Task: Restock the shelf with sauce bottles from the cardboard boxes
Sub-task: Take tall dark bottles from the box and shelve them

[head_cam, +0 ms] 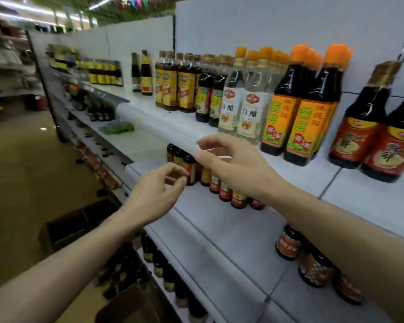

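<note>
Both my hands hover empty in front of the white shelf (231, 241). My left hand (156, 190) has loosely curled fingers near a row of small dark sauce bottles (210, 180) on the middle shelf. My right hand (233, 164) is higher, fingers relaxed and half bent, just in front of the upper shelf's edge. Tall bottles stand on the upper shelf: clear vinegar bottles (243, 106) and dark bottles with orange caps and labels (296, 113). A cardboard box (79, 222) with dark bottles sits on the floor at lower left.
Dark bottles with red labels (369, 138) stand at the upper right. More small bottles (313, 262) stand at the right of the lower shelf. A second box of bottles (121, 273) lies below my left forearm. The aisle floor (21, 171) stretches left.
</note>
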Demonstrator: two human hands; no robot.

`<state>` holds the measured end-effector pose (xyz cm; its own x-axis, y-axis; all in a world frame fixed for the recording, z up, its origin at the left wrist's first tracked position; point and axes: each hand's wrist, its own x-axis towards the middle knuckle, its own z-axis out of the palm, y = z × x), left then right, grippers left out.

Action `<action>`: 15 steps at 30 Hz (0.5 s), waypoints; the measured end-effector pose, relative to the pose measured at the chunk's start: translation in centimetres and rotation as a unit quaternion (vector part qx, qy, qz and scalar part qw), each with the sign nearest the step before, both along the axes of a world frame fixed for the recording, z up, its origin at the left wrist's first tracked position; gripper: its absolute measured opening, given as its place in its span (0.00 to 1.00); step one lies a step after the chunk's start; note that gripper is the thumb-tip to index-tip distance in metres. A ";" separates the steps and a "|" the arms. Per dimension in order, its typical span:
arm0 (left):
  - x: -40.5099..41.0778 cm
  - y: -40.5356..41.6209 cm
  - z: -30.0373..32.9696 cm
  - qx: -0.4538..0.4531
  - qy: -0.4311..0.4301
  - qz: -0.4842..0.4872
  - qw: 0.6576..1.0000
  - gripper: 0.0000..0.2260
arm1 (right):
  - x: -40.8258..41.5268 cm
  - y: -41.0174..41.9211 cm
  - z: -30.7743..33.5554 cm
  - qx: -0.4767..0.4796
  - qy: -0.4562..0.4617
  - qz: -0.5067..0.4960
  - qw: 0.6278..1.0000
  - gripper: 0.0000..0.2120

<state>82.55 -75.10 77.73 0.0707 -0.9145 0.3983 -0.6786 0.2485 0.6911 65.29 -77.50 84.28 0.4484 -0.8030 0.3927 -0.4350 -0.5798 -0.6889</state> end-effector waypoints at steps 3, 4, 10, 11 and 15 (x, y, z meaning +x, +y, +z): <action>7.1 0.8 0.1 0.014 -0.030 0.032 0.999 0.05 | 7.8 -0.6 -0.6 0.018 0.015 0.044 0.999 0.17; 9.8 1.0 0.0 0.017 -0.044 0.043 0.998 0.04 | 10.6 -0.8 -0.9 0.028 0.017 0.061 0.998 0.17; 25.7 2.1 -1.9 0.058 -0.103 0.089 0.989 0.04 | 26.4 -2.6 -3.5 0.032 0.064 0.125 0.990 0.19; 28.0 2.3 -2.5 0.070 -0.112 0.093 0.987 0.05 | 28.7 -2.9 -4.1 0.042 0.067 0.133 0.988 0.19; 36.3 2.0 -4.9 0.130 -0.134 0.118 0.975 0.09 | 36.6 -4.8 -6.6 0.062 0.107 0.153 0.980 0.20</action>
